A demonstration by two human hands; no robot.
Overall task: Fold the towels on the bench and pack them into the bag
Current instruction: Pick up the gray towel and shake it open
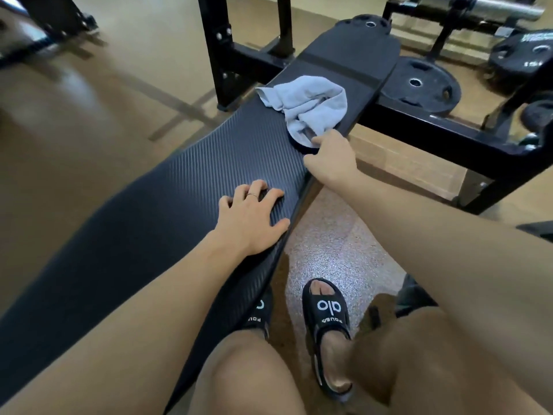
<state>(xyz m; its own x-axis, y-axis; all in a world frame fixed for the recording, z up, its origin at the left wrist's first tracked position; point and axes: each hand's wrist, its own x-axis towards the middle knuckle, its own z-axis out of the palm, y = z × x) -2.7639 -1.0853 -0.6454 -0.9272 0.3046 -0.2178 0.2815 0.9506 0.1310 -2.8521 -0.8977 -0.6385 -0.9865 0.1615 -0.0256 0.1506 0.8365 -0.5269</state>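
A crumpled light grey towel [308,106] lies on the far part of the black padded bench [185,187], near its right edge. My right hand [330,158] reaches to the towel's near corner, fingertips touching or pinching the cloth; the grip itself is hidden. My left hand [254,217] rests flat on the ribbed bench pad with fingers spread, holding nothing. A ring sits on one finger. No bag is in view.
The black steel rack frame [419,127] crosses behind and to the right of the bench. Weight plates [419,83] lean at the far right, under a barbell [490,7]. My feet in black sandals [327,322] stand on the speckled floor right of the bench.
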